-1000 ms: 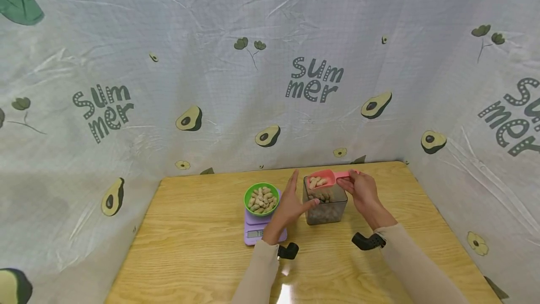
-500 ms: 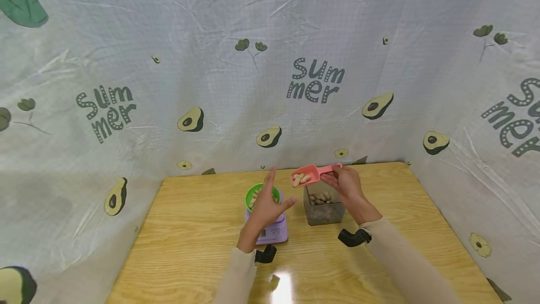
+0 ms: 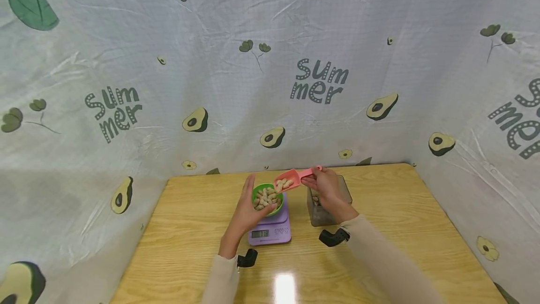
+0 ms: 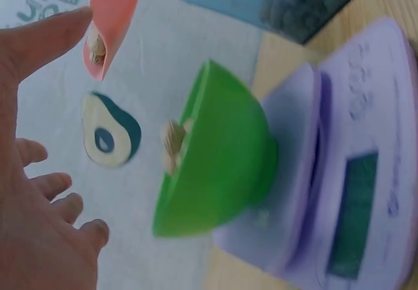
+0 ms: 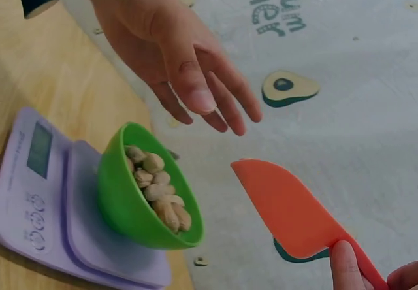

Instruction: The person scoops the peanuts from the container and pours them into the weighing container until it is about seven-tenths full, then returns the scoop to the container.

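Observation:
My right hand (image 3: 326, 187) grips the handle of a pink scoop (image 3: 295, 178) that carries a few unshelled peanuts (image 3: 283, 184). The scoop's front hangs over the right rim of a green bowl (image 4: 225, 156) heaped with peanuts (image 5: 157, 185). The bowl stands on a purple kitchen scale (image 3: 270, 236), whose display seems to read 718. My left hand (image 3: 246, 211) hovers at the bowl's left and front side, fingers spread, holding nothing. In the left wrist view the hand is apart from the bowl, and its thumb overlaps the scoop.
A clear, dark-tinted square container (image 3: 322, 217) with more peanuts stands right of the scale, partly behind my right hand. The wooden table (image 3: 190, 229) ends at a white sheet (image 3: 228, 83) printed with avocados, hung behind and at both sides.
From above the container, my right hand has moved left with the loaded scoop to the bowl. My left hand has also shifted left, from beside the container to the bowl's near side.

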Available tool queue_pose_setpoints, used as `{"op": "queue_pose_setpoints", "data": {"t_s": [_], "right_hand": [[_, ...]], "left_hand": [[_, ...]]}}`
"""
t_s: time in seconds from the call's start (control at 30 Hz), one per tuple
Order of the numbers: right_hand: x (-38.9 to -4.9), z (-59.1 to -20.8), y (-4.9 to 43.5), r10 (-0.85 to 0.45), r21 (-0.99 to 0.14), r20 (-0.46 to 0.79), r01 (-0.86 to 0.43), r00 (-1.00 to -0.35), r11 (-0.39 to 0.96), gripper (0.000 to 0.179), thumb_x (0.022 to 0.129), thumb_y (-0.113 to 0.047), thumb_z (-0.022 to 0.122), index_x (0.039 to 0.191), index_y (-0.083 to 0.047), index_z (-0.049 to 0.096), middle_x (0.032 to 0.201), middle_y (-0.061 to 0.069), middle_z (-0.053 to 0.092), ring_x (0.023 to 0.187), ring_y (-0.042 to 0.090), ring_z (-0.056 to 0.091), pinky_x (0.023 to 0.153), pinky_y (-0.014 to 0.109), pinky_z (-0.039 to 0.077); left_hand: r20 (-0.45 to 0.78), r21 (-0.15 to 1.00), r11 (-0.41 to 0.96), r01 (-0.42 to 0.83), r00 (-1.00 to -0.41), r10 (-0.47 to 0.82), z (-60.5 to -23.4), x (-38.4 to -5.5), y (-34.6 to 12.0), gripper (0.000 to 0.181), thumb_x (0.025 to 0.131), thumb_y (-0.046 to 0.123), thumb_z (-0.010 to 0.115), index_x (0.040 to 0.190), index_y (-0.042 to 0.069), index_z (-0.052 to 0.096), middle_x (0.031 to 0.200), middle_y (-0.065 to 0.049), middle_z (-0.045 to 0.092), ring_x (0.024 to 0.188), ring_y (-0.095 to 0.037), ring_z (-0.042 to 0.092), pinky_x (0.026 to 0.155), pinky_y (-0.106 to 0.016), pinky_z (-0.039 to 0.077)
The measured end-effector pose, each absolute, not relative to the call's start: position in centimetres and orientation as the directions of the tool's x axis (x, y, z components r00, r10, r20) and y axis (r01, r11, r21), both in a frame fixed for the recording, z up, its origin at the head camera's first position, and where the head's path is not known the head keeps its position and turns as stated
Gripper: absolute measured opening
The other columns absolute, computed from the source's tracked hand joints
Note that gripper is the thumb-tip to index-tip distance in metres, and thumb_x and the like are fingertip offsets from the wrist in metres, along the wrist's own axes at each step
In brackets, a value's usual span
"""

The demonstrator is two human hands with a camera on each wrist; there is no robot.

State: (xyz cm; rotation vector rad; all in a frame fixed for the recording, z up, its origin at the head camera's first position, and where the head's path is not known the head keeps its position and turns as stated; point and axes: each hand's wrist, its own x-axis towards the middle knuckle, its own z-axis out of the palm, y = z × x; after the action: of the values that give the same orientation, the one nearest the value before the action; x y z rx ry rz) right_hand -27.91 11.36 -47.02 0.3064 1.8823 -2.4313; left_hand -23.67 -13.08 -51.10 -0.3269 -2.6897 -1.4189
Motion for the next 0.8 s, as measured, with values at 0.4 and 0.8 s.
{"op": "queue_pose_setpoints", "data": {"t_s": [0.4, 0.8], "right_hand": [[-28.5, -47.7, 7.1, 0.063, -0.997, -0.061, 0.058, -0.996, -0.04, 0.024, 0.104, -0.013, 0.046, 0.111, 0.007, 0.057, 0.084, 0.017, 0.068, 0.072, 0.019, 0.072, 0.073, 0.033, 0.06], [-27.1, -46.6, 8.1, -0.082, -0.794, 0.524, -0.521, -0.848, 0.312, 0.022, 0.103, -0.019, 0.052, 0.103, 0.0, 0.063, 0.084, 0.016, 0.072, 0.077, 0.024, 0.074, 0.068, 0.026, 0.059]], "left_hand": [[0.014, 0.806, 0.583, 0.103, -0.988, 0.155, -54.0, -24.2, -14.7, 0.111, 0.08, 0.045, 0.079, 0.158, 0.004, 0.012, 0.161, -0.024, 0.019, 0.146, -0.046, 0.026, 0.115, -0.061, 0.028], [0.011, 0.805, 0.585, 0.1, -0.988, 0.153, -54.7, -24.5, -15.1, 0.109, 0.08, 0.045, 0.078, 0.156, -0.002, 0.016, 0.157, -0.029, 0.028, 0.143, -0.046, 0.033, 0.114, -0.059, 0.031]]}}
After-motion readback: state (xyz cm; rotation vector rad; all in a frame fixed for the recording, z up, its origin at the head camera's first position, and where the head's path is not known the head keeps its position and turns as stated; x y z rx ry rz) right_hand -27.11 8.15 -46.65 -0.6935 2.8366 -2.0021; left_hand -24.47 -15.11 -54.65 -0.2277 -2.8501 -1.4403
